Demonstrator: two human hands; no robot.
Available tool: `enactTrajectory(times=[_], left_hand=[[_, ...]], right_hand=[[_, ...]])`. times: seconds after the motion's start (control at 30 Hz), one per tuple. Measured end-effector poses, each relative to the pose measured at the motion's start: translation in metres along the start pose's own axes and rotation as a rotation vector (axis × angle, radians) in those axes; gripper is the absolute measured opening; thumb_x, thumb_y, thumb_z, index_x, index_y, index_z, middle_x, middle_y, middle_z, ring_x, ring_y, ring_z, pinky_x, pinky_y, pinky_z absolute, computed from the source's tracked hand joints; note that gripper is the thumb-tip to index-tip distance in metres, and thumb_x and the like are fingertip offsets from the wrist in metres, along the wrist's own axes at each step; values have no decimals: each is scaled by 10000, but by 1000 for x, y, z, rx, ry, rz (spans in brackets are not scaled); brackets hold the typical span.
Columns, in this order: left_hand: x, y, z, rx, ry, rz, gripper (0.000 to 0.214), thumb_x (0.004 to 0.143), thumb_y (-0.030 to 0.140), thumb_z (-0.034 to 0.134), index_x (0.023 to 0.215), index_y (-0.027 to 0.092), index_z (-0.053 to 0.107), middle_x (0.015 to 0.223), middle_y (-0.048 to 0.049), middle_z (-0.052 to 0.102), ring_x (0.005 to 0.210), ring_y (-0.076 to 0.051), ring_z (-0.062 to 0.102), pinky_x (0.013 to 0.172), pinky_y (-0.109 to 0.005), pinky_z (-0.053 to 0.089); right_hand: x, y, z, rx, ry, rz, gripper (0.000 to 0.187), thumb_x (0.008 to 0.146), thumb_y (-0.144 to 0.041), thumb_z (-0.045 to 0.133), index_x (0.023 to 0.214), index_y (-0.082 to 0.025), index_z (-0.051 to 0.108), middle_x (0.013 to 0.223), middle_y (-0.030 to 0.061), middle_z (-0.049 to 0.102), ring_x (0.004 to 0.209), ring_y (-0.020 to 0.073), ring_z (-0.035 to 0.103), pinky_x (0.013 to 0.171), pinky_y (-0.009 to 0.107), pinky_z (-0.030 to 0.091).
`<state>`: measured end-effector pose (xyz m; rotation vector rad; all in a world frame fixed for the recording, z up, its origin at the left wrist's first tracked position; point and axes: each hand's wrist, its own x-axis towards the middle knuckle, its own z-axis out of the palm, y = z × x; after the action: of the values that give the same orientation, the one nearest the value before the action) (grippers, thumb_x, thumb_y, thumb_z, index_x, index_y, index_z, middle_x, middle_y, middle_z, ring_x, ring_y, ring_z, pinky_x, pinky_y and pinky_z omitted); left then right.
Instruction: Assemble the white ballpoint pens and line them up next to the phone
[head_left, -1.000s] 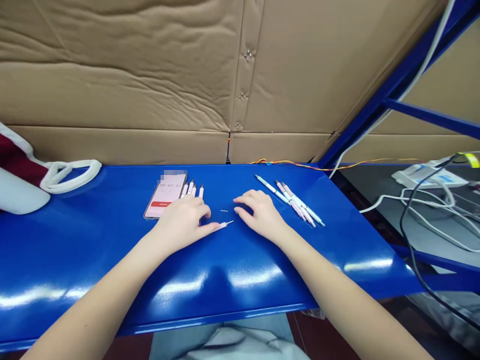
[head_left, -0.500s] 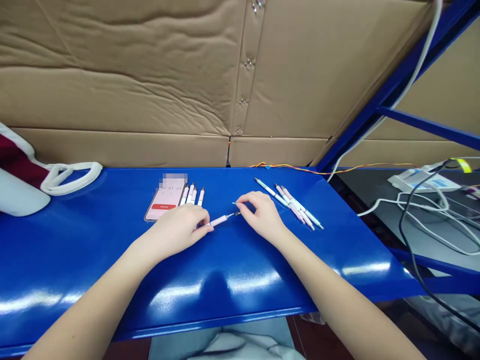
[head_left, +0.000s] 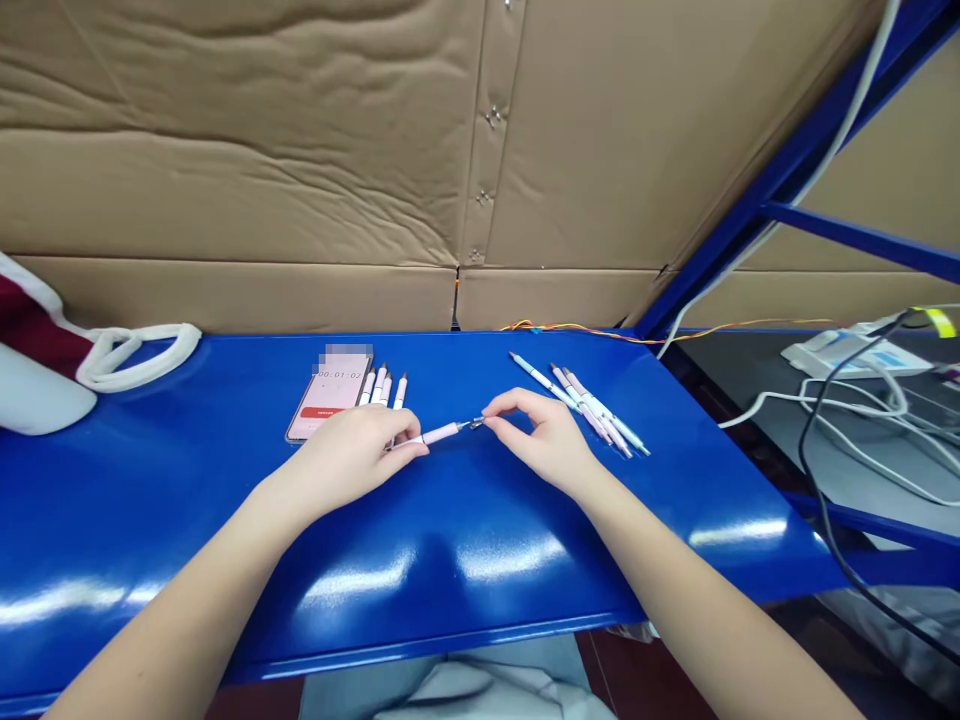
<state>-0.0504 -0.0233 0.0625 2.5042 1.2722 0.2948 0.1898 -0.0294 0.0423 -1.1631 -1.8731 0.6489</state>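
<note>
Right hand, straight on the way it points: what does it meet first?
The metal tip of the pink pen held in the left hand. The right hand's fingertips are right at that tip, possibly touching it; depth is unclear from this view.

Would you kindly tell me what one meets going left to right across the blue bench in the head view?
White strap → phone → row of pens → pink pen → pile of pens
</note>
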Motion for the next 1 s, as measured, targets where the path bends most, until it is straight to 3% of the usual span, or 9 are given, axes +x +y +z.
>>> enactTrajectory(times=[0.73,0.8,0.93,1.0], left_hand=[[-1,4,4,71,9,35,236,882,402,470,900,223,623,811,-20,659,754,-180,611,636,-261,424],[-1,4,4,73,5,37,222,883,392,475,893,224,620,812,-18,659,755,-178,612,643,-261,425],[0,1,5,79,7,18,219,882,397,475,897,234,620,815,-9,660,752,-178,608,642,-259,425],[1,-1,5,81,15,16,231,885,403,464,900,235,622,821,-11,663,756,-179,607,649,-260,427]], right_hand=[[-3,-5,10,10,-89,-9,77,798,-222,574,786,-218,650,842,17,696,801,176,648,794,324,489],[-4,-6,9,25,-97,9,68,794,-245,597,847,-223,632,839,16,697,809,180,654,810,333,485],[-2,4,2,51,-107,27,336,779,-301,640,1089,-219,541,872,20,685,863,181,641,890,361,453],[1,16,-1,-49,-133,-9,315,808,-288,600,1108,-205,551,975,57,652,891,182,609,847,349,468]])
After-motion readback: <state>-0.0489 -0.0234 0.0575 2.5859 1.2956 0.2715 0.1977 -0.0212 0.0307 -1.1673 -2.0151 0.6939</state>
